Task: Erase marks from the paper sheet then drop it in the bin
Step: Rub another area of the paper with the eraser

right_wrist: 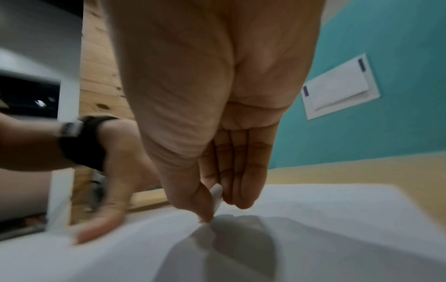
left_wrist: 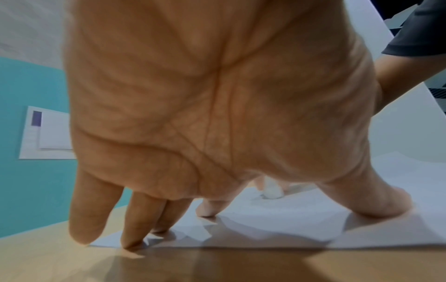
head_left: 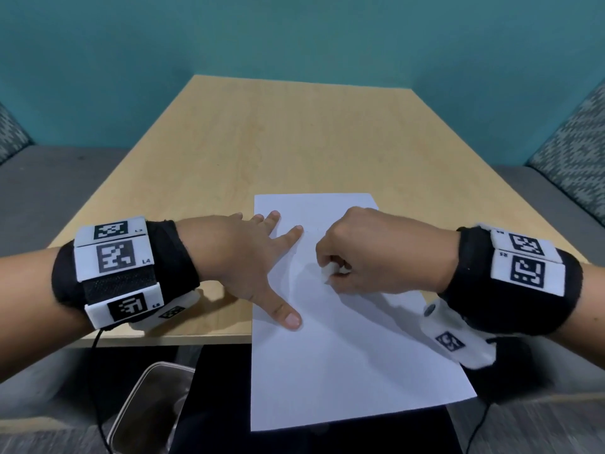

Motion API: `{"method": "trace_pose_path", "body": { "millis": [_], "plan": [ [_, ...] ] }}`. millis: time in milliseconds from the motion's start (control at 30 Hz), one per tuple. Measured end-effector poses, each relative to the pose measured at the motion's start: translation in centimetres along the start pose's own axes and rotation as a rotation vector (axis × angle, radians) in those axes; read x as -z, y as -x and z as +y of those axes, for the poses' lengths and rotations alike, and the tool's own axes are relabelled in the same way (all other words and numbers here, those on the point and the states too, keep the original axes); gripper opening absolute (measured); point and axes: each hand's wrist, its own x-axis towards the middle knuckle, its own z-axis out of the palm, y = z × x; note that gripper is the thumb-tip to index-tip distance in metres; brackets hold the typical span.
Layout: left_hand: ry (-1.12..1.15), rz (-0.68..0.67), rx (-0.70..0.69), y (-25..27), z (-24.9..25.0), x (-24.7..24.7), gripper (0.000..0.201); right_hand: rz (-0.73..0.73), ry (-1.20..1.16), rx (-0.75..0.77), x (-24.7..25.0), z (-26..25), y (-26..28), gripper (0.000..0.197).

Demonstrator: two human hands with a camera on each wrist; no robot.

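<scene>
A white paper sheet (head_left: 343, 348) lies on the wooden table (head_left: 229, 152), its near end hanging over the table's front edge. My left hand (head_left: 255, 257) is spread flat, fingertips and thumb pressing the sheet's left edge (left_wrist: 265, 236). My right hand (head_left: 366, 253) pinches a small white eraser (head_left: 330, 270) between thumb and fingers, its tip touching the paper (right_wrist: 313, 219). The eraser (right_wrist: 216, 194) shows in the right wrist view, and the eraser (left_wrist: 272, 190) again beyond the left palm. Faint pencil marks lie just above the eraser.
A clear-walled bin (head_left: 147, 407) stands on the floor below the table's front edge, at the left. Grey bench seats (head_left: 59, 178) with patterned cushions flank the table. A teal wall (head_left: 294, 37) stands behind it.
</scene>
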Motion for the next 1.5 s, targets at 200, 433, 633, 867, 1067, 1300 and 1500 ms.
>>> {"method": "trace_pose_path", "body": {
  "millis": [200,433,633,867,1067,1300,1500],
  "plan": [
    [-0.007,-0.010,-0.006,0.4,-0.1,0.0,0.151,0.057,0.002,0.000,-0.8,0.7,-0.5,0.009],
    [-0.017,-0.073,-0.043,0.6,-1.2,1.3,0.146,0.050,-0.098,0.034,-0.5,2.8,1.1,0.003],
    [-0.012,-0.055,-0.059,0.0,-0.9,0.9,0.148,0.009,-0.030,0.061,0.0,2.6,0.6,0.004],
    [-0.039,-0.019,-0.052,-0.2,-1.0,0.8,0.149,0.072,-0.058,0.138,-0.6,1.7,-1.5,0.008],
    [-0.044,-0.015,-0.048,0.0,-0.9,0.8,0.149,-0.027,-0.182,0.204,-0.3,2.1,-0.7,0.011],
    [-0.032,-0.013,-0.052,-0.1,-0.9,0.7,0.149,0.055,-0.105,0.166,-0.9,1.8,-1.0,0.003],
    [-0.022,-0.011,-0.056,-0.2,-1.0,0.7,0.149,0.021,-0.074,0.176,-0.2,1.5,-1.3,0.003]
  ]
}}
